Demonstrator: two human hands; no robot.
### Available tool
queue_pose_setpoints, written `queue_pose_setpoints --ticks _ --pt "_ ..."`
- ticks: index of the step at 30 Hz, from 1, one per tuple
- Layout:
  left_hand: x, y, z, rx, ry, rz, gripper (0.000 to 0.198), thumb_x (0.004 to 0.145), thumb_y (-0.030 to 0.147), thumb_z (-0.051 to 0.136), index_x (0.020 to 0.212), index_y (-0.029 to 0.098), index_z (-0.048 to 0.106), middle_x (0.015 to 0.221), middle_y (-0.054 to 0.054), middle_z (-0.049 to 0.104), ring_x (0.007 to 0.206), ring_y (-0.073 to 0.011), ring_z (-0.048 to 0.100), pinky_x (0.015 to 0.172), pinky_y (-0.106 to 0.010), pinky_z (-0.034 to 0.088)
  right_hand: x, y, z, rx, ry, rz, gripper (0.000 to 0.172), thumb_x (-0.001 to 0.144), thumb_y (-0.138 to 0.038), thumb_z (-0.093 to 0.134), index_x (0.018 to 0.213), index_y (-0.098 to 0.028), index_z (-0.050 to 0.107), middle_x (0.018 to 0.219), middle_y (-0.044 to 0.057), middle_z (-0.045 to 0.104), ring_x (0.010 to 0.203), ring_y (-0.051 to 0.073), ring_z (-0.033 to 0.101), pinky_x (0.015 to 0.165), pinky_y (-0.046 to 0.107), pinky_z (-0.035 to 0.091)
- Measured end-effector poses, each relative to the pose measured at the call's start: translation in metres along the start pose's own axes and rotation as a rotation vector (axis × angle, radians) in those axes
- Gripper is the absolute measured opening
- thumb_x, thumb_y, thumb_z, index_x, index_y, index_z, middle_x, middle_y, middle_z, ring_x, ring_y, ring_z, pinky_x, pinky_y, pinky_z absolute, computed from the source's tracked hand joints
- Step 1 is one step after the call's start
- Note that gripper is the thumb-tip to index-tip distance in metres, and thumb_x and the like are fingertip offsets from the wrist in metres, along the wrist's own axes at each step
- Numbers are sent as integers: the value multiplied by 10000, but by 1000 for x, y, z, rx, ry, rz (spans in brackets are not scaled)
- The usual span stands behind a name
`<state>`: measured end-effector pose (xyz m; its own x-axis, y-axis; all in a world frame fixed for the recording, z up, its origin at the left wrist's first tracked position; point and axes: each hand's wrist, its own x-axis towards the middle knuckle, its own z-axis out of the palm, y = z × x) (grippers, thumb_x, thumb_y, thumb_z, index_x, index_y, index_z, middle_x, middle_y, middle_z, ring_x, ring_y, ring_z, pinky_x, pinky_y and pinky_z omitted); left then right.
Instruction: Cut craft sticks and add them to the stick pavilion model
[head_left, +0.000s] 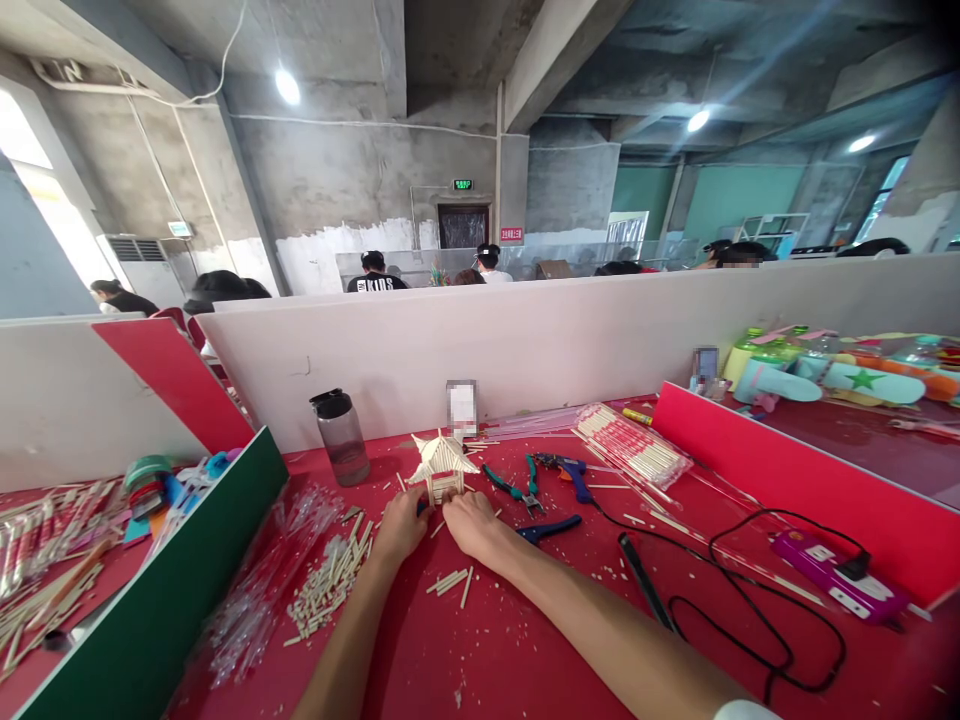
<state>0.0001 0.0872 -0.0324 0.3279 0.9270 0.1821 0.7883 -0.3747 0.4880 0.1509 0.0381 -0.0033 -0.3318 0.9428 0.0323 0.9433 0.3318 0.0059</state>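
Observation:
A small pavilion model [442,456] built of thin wooden sticks stands on the red table, its star-shaped roof on a short railed base. My left hand [403,522] is closed at the left side of the base, with a small dark bluish thing I cannot make out by its thumb. At the front right of the base, the curled fingers of my right hand [469,522] grip its edge; their tips are partly hidden. Several short cut sticks [448,581] lie just in front of my hands. A larger heap of stick pieces [330,580] is to the left.
Behind the model are a dark water bottle [345,440] and a phone [463,408]. To the right lie green-handled pliers [517,490], a blue glue gun [574,475], blue cutters [551,528], packed sticks [634,440] and a purple power strip [836,575] with black cable. Dividers flank the table.

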Motion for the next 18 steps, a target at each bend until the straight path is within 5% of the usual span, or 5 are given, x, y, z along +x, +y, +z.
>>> queue_pose_setpoints --ticks 18 --pt "3 -3 7 136 35 29 164 808 117 588 940 196 643 1030 -92 711 1013 -244 639 811 -281 421 23 -5 2 46 -44 56 282 806 -57 556 1043 -99 703 1031 162 719 1037 275 660 867 337 514"
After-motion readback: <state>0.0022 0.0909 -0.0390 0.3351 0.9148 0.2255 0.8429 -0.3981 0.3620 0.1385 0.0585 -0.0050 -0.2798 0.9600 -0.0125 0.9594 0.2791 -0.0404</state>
